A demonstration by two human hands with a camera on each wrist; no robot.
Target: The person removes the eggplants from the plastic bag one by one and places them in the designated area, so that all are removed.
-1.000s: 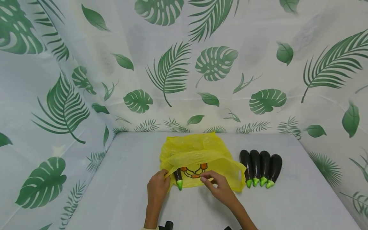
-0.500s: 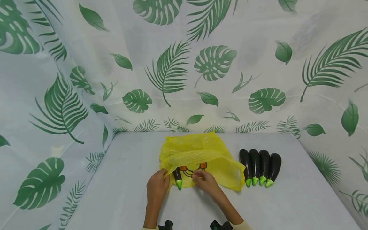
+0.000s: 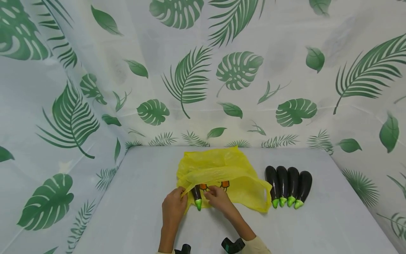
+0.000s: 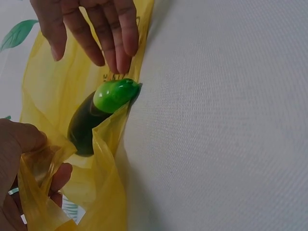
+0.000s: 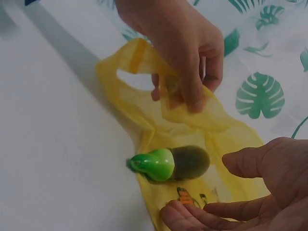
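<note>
A yellow plastic bag (image 3: 219, 160) lies on the white table with its mouth toward me. My left hand (image 3: 173, 206) pinches the bag's edge at the left of the mouth, lifting it a little. One eggplant (image 3: 196, 194) lies in the mouth, its green stem end (image 4: 115, 95) pointing out and its far part hidden under the bag. My right hand (image 3: 219, 199) hovers just right of that eggplant, fingers apart and holding nothing; in the right wrist view its fingers (image 5: 240, 209) and thumb are spread near the eggplant without gripping it.
Several dark eggplants (image 3: 292, 185) lie side by side just right of the bag, green ends toward me. The white table (image 3: 133, 197) runs back to a leaf-patterned cloth wall (image 3: 196, 127). Black wrist devices (image 3: 233, 245) show at the bottom edge.
My right hand has moved left over the bag's mouth, closer to the eggplant there. The left hand keeps its hold on the bag's edge. The eggplants have not moved.
</note>
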